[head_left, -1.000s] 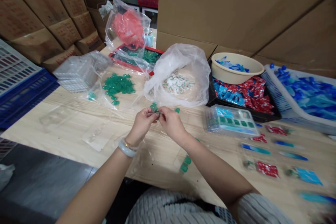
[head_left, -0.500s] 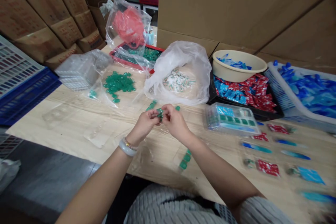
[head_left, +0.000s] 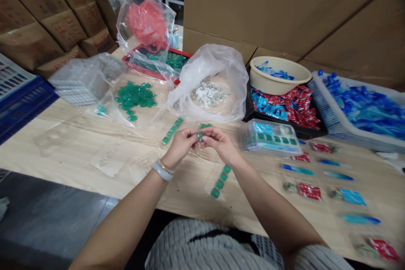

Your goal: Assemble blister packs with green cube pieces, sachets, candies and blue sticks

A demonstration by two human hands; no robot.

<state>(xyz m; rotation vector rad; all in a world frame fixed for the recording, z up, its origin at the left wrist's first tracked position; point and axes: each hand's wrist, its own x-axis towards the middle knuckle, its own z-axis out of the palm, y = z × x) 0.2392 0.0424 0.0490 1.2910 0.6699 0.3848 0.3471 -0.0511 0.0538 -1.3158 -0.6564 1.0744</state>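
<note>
Over the middle of the table, my left hand (head_left: 182,146) and my right hand (head_left: 218,142) meet with fingers pinched on a small green translucent square piece (head_left: 199,136). What kind of piece it is, I cannot make out. One row of green squares (head_left: 172,130) lies in a clear tray just beyond my left hand. Another row of green squares (head_left: 220,182) sits in a clear tray nearer me, below my right wrist. A few more green squares (head_left: 205,126) show behind my fingers. To the left spreads a loose pile of green squares (head_left: 135,95).
Clear trays (head_left: 109,159) lie at left, with stacked clear boxes (head_left: 76,80) behind. A plastic bag of small pieces (head_left: 210,93) stands beyond my hands. At right are a filled clear case (head_left: 272,138), a cream basin (head_left: 278,80), a black crate (head_left: 249,107) and a white basket (head_left: 319,88).
The view has shifted, so most things sit slightly lower left or higher. My hands have moved a little right and nearer, still pinching the green piece; the rows of squares show more fully.
</note>
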